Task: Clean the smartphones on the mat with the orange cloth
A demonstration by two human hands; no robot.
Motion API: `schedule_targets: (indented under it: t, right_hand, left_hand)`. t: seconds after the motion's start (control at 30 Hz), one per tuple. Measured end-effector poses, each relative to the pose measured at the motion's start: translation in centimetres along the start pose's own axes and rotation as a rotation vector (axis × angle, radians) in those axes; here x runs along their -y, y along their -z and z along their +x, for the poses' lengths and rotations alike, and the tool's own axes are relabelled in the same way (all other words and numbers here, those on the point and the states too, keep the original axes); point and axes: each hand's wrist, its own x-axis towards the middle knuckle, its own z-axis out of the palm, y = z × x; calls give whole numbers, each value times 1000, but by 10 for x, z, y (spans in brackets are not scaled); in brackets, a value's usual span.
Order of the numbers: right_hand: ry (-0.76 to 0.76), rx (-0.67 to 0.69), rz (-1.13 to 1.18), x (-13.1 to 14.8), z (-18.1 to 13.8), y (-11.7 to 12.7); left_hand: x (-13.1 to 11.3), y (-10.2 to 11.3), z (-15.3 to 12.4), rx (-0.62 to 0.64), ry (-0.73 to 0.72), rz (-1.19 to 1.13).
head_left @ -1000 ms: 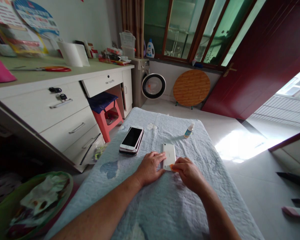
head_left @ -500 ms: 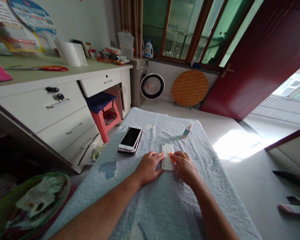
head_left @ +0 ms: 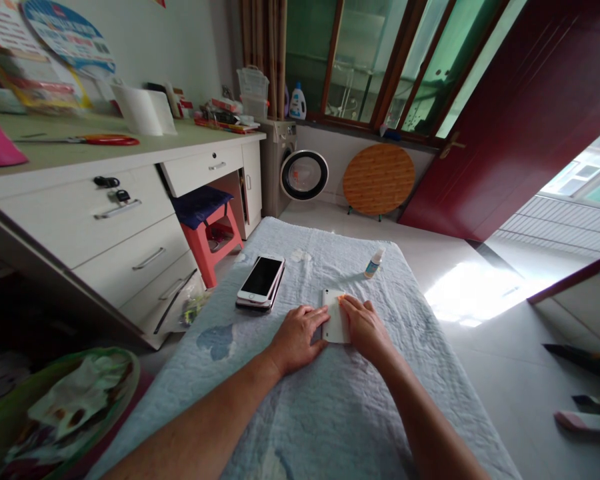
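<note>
A white smartphone (head_left: 334, 325) lies back up on the cloth-covered table (head_left: 300, 407). My left hand (head_left: 296, 337) grips its left edge, fingertips on the back and thumb near the lower corner. With bent fingers, my right hand (head_left: 367, 327) presses a small orange cloth (head_left: 341, 299) onto the upper part of the phone's back; most of the cloth is hidden under the fingers. Left of my hands, a white phone with a dark screen (head_left: 263, 277) tops a small stack of phones. Beyond my right hand stands a little spray bottle (head_left: 373, 265) with a white cap.
A desk with drawers (head_left: 130, 230) runs along the left, with a red stool (head_left: 213, 233) beneath it. A green-rimmed bin (head_left: 137, 373) holding crumpled waste stands at the lower left. Further off are an open-doored washing machine (head_left: 276, 160) and a round wooden tabletop (head_left: 379, 179).
My right hand has slid the orange cloth up along the phone's back, toward its far end. My left hand keeps its grip on the phone's edge.
</note>
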Motion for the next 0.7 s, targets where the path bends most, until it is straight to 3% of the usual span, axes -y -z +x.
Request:
schedule_targets:
  t: [0.3, 0.7]
  right_hand:
    - [-32, 27, -72, 14, 22, 2]
    - [162, 44, 6, 34, 35, 4]
  left_hand:
    - [0, 1, -1, -3, -1, 0]
    - [-8, 9, 1, 8, 1, 10]
